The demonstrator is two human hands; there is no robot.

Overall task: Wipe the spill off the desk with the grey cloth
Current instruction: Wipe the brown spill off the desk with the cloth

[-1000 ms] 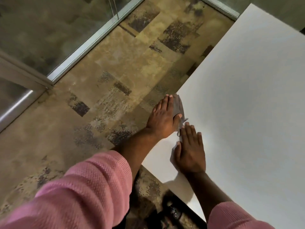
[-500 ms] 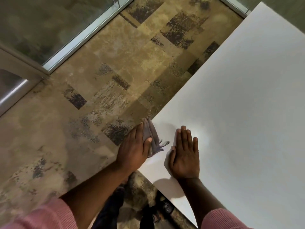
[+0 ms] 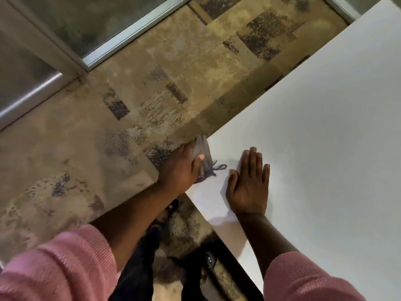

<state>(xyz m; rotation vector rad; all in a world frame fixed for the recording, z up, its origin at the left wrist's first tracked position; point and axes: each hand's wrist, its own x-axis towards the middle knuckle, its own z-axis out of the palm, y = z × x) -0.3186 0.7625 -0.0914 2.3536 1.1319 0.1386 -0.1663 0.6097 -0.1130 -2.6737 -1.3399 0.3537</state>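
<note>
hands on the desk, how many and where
2. The left hand grips the grey cloth at the desk's left edge; the right hand lies flat and open on the desk beside it.

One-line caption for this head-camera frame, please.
Left hand presses a folded grey cloth at the white desk's edge while the right hand rests flat beside it.
</note>
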